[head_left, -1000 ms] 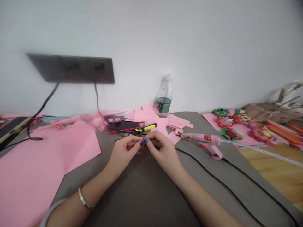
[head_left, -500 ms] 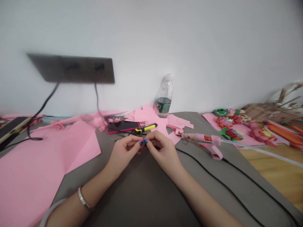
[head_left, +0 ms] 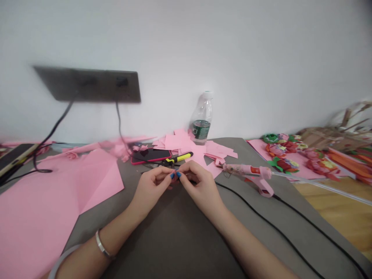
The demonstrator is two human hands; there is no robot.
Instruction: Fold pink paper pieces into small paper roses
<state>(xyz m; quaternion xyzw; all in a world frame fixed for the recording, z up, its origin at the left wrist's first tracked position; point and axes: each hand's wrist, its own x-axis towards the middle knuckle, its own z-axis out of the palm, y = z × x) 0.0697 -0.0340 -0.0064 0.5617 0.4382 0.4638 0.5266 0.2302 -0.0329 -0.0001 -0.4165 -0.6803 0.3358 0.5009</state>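
Over the middle of the grey table, my left hand (head_left: 152, 185) and my right hand (head_left: 199, 183) meet at the fingertips. Both are closed in a pinch, with blue-painted thumbnails side by side. Between them is a small pink piece (head_left: 175, 178), probably paper, mostly covered by the fingers. Just behind the hands lie a yellow-and-black tool (head_left: 181, 157) and a phone with a pink edge (head_left: 151, 155). To the right of my right hand, a pink hot glue gun (head_left: 247, 170) rests with a clear glue stick (head_left: 319, 186) poking out of its back.
Pink paper squares (head_left: 177, 141) lie in front of a plastic bottle (head_left: 202, 118) by the wall. A large pink sheet (head_left: 49, 209) covers the left side. Colourful paper flowers (head_left: 286, 164) sit at the right. A black cord (head_left: 261, 212) crosses the table, and a socket panel (head_left: 95, 85) is on the wall.
My thumbs have shifted very slightly against each other at the pink piece. The arms and the things on the table have stayed where they were.
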